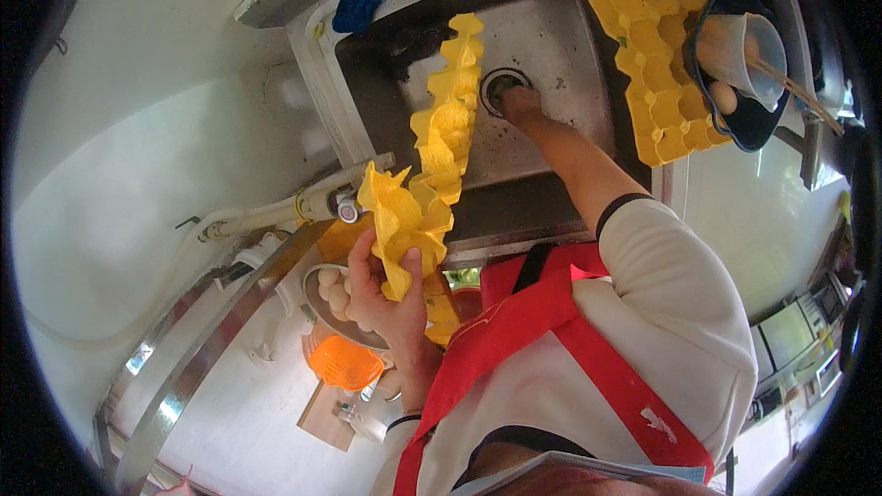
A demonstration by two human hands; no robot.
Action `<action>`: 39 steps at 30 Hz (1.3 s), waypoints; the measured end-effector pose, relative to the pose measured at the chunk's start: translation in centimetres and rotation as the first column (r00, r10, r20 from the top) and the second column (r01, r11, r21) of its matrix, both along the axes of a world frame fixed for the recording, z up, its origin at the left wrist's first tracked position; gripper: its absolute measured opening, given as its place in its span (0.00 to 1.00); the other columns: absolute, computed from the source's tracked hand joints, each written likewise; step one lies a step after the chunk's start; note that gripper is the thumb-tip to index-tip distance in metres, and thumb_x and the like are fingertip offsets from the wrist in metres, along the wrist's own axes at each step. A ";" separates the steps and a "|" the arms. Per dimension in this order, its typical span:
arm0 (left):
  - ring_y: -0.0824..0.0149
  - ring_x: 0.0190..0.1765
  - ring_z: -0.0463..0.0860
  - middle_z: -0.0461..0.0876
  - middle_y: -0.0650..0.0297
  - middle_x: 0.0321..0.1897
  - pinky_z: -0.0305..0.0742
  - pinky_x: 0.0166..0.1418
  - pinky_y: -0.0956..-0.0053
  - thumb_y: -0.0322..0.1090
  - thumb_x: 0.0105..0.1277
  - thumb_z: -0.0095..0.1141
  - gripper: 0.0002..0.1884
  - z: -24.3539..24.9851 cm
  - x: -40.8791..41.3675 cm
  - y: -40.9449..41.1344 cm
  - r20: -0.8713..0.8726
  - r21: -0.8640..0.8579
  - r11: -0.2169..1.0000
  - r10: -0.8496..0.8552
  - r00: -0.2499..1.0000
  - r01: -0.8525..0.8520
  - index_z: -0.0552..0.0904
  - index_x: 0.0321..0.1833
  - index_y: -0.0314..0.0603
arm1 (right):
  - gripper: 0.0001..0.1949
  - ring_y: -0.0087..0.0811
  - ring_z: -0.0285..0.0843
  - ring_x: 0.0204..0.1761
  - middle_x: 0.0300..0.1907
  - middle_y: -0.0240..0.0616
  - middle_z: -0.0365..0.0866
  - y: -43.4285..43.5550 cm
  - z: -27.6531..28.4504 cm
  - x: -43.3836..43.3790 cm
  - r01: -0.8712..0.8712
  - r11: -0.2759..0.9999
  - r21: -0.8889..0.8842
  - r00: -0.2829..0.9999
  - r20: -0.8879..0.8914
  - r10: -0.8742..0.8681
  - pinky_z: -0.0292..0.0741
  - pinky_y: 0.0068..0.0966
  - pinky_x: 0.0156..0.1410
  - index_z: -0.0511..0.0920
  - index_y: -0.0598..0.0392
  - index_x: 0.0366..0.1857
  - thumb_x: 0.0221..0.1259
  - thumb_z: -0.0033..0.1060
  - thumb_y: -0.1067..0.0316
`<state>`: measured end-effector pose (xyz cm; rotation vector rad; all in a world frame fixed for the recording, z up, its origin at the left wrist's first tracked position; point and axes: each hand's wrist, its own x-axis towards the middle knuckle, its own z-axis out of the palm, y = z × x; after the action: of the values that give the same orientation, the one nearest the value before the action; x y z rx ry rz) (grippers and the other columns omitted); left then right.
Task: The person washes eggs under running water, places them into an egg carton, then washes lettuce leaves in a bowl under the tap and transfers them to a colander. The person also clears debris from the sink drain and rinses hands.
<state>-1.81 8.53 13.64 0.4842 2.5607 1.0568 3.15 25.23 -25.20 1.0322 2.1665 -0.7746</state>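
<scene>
My left hand (402,310) grips the near end of a yellow egg tray (448,124), pinching its torn-looking edge between thumb and fingers. The tray is tilted on edge, and its far end reaches out over the stainless steel sink (565,41). My right arm extends down into the sink. There my right hand (521,103) is at the round drain (493,86), its fingertips inside the drain's rim. Something dark shows in the drain, but whether those fingers hold any of it is hidden.
At right, another yellow egg tray (648,62) carries a dark blue basket (747,127) with a translucent plastic cup (765,58) and an egg (723,97). A blue cloth (357,9) lies on the sink's rim. Lower left are a bowl of eggs (337,297) and an orange basket (344,362).
</scene>
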 end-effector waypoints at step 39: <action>0.70 0.42 0.79 0.78 0.60 0.42 0.74 0.44 0.79 0.28 0.55 0.62 0.21 1.0 1.2 -0.5 -0.033 0.106 0.991 -0.080 0.996 0.083 0.73 0.52 0.36 | 0.22 0.46 0.77 0.42 0.41 0.48 0.79 8.6 6.4 3.9 0.684 0.730 0.016 0.653 -0.459 -0.602 0.74 0.43 0.46 0.72 0.56 0.52 0.60 0.48 0.51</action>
<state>-0.66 8.03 14.66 0.6306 2.4941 1.1707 7.03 33.79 -18.82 1.9651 2.2436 -1.2293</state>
